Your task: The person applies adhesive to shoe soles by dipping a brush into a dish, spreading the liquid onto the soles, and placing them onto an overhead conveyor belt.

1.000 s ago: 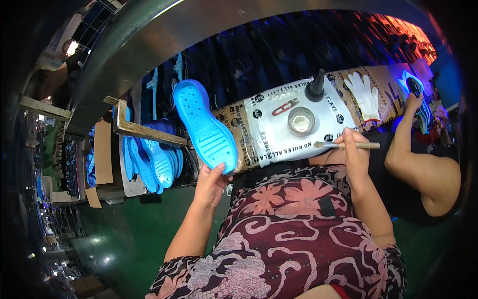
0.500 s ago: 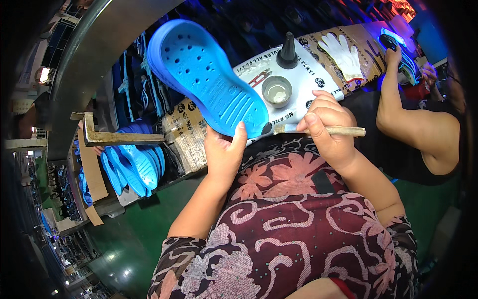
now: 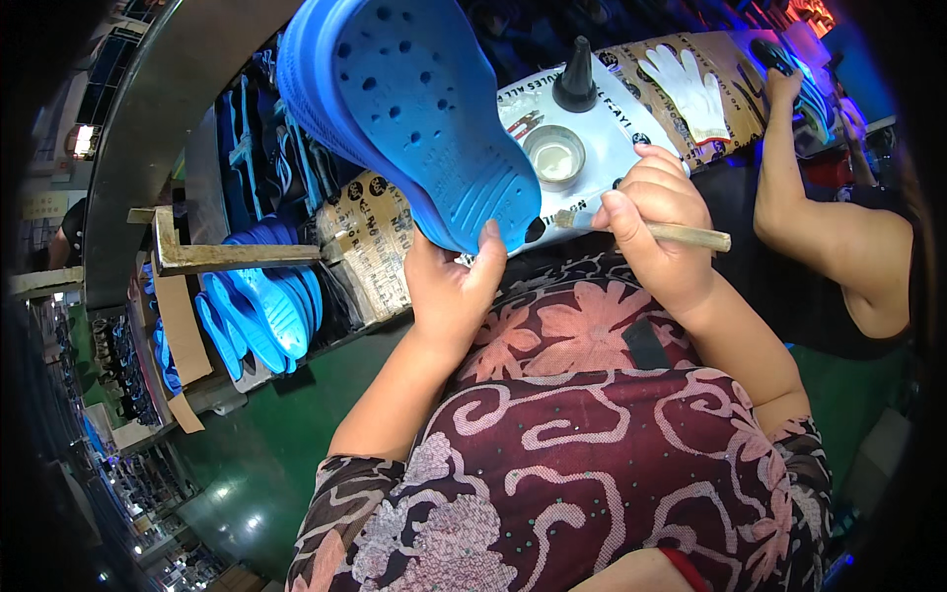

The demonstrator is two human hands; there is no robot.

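Observation:
A blue clog sole (image 3: pixel 424 118) with round holes in its forefoot and ridges toward one end is held up in my left hand (image 3: pixel 449 291). My thumb lies over its near end, beside a small black patch on the rim. A wooden-handled brush (image 3: pixel 681 235) is pinched in my right hand (image 3: pixel 661 222). Its bristles point left toward the sole's near end, with a gap between them. Beyond the brush, a small round cup (image 3: pixel 554 156) with whitish contents rests on a white sheet (image 3: pixel 597 128). A black cone-tipped bottle (image 3: pixel 577 79) stands behind the cup.
A white glove (image 3: pixel 688 91) lies on the taped cardboard (image 3: pixel 735 59) at right. Several blue soles (image 3: pixel 261 311) are stacked at left near a wooden bar (image 3: pixel 237 259). A co-worker's arm (image 3: pixel 824 232) reaches over the far right. A metal beam (image 3: pixel 148 109) curves along the upper left.
The sole has come closer and tilted, showing more of its side edge. The brush tip has drawn away from the black patch, a little to the right.

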